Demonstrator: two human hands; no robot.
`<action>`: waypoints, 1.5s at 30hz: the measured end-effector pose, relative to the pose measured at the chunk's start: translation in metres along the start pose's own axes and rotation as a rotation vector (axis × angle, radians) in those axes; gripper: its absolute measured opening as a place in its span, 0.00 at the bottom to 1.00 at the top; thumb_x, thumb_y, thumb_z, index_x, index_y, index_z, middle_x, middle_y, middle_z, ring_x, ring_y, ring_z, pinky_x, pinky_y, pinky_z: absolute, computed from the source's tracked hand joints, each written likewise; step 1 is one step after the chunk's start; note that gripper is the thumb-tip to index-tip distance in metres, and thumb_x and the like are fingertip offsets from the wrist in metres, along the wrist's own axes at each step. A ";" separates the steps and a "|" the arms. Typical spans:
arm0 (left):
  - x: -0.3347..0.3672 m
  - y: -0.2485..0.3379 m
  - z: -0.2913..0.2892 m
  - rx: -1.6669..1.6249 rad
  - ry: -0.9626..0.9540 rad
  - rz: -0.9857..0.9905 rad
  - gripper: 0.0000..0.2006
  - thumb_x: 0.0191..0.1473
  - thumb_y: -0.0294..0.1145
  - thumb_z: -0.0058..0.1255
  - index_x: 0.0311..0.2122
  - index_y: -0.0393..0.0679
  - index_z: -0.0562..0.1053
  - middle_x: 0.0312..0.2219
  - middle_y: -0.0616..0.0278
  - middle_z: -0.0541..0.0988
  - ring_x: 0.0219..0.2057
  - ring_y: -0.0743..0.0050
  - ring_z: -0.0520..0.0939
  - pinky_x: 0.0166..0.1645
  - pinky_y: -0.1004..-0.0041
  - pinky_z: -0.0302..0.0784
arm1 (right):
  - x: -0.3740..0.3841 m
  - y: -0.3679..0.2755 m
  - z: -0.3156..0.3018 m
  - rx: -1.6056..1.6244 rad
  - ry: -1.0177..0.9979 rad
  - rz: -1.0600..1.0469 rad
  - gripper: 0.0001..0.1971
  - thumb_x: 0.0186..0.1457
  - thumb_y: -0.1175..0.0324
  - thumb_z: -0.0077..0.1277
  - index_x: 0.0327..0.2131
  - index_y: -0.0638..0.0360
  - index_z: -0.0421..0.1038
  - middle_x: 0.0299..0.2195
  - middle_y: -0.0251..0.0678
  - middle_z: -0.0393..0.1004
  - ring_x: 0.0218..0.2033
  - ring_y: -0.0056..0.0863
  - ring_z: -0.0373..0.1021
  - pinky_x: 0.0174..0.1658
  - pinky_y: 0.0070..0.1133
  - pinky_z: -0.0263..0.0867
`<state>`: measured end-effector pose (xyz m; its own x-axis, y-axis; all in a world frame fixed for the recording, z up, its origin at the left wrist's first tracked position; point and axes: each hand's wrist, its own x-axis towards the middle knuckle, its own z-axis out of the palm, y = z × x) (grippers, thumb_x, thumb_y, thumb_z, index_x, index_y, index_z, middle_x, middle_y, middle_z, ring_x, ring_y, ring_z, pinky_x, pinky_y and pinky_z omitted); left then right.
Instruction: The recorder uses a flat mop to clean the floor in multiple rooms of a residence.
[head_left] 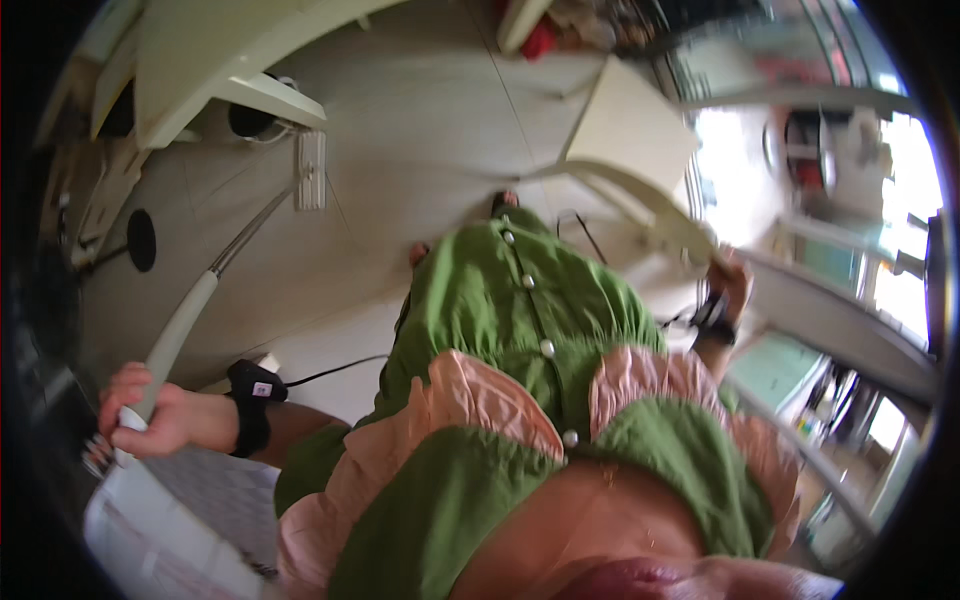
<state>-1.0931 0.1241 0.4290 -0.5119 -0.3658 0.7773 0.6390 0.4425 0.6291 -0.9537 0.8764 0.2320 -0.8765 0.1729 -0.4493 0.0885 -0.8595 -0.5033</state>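
My left hand (150,410) is wrapped round the pale grip of a long-handled mop (183,325). Two thin metal rods run from that grip to a narrow white rectangular head (311,170) on the floor. On the other side, my right hand (733,285) is closed on the curved back of a cream chair (665,215), its fingers partly hidden. The chair's pale seat (630,125) lies beyond the backrest. Each wrist wears a black strap; a small black device (258,382) sits on the left one.
Light tiles (420,110) cover the floor. Cream furniture (230,50) with a projecting leg stands at the upper left, near the mop head. A white plastic item (165,535) lies close below my left hand. A green-topped surface (775,375) is at the right. A black cable (335,370) trails beside me.
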 end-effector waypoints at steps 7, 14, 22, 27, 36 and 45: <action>0.006 -0.015 -0.002 -0.267 -0.269 -0.203 0.16 0.47 0.43 0.30 0.22 0.39 0.62 0.14 0.64 0.58 0.16 0.72 0.59 0.23 0.71 0.53 | 0.014 -0.009 0.068 -0.049 0.526 -0.136 0.26 0.47 0.54 0.39 0.43 0.67 0.53 0.39 0.45 0.60 0.39 0.33 0.59 0.39 0.23 0.57; 0.006 -0.009 -0.028 -0.225 -0.375 -0.141 0.15 0.46 0.42 0.32 0.21 0.40 0.60 0.13 0.64 0.58 0.16 0.73 0.59 0.23 0.70 0.54 | 0.023 0.133 0.184 -0.153 0.463 -0.727 0.12 0.50 0.67 0.34 0.37 0.63 0.59 0.33 0.36 0.63 0.37 0.27 0.60 0.43 0.23 0.53; -0.005 0.005 -0.022 -0.493 -0.553 -0.185 0.10 0.42 0.35 0.35 0.17 0.41 0.57 0.08 0.64 0.56 0.11 0.75 0.58 0.20 0.72 0.51 | 0.082 0.389 0.383 -1.447 -1.171 0.241 0.23 0.49 0.56 0.37 0.40 0.68 0.59 0.36 0.42 0.66 0.33 0.29 0.65 0.38 0.22 0.61; 0.007 0.042 -0.071 -0.455 -0.367 -0.062 0.09 0.41 0.35 0.32 0.15 0.44 0.57 0.07 0.67 0.56 0.10 0.78 0.56 0.20 0.76 0.49 | 0.039 0.513 0.391 -0.960 -0.648 1.012 0.41 0.43 0.37 0.28 0.47 0.70 0.46 0.41 0.55 0.59 0.42 0.46 0.59 0.43 0.34 0.58; -0.003 0.093 -0.078 -0.553 -0.059 -0.092 0.13 0.46 0.39 0.31 0.17 0.42 0.59 0.09 0.66 0.58 0.12 0.75 0.62 0.20 0.75 0.60 | 0.065 0.608 0.375 -0.293 0.219 1.157 0.03 0.46 0.75 0.38 0.23 0.62 0.56 0.16 0.36 0.61 0.17 0.34 0.65 0.22 0.31 0.67; -0.048 0.021 -0.011 -0.484 0.051 -0.616 0.06 0.37 0.30 0.35 0.15 0.47 0.56 0.09 0.69 0.57 0.15 0.79 0.57 0.27 0.74 0.54 | 0.189 0.477 0.279 -0.549 0.277 0.872 0.03 0.41 0.75 0.43 0.20 0.65 0.62 0.17 0.40 0.64 0.19 0.32 0.67 0.22 0.31 0.68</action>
<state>-1.0490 0.1423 0.4043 -0.8356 -0.4723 0.2806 0.4338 -0.2537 0.8646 -1.2088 0.3652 0.1129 -0.2752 -0.2347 -0.9323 0.8950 -0.4166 -0.1593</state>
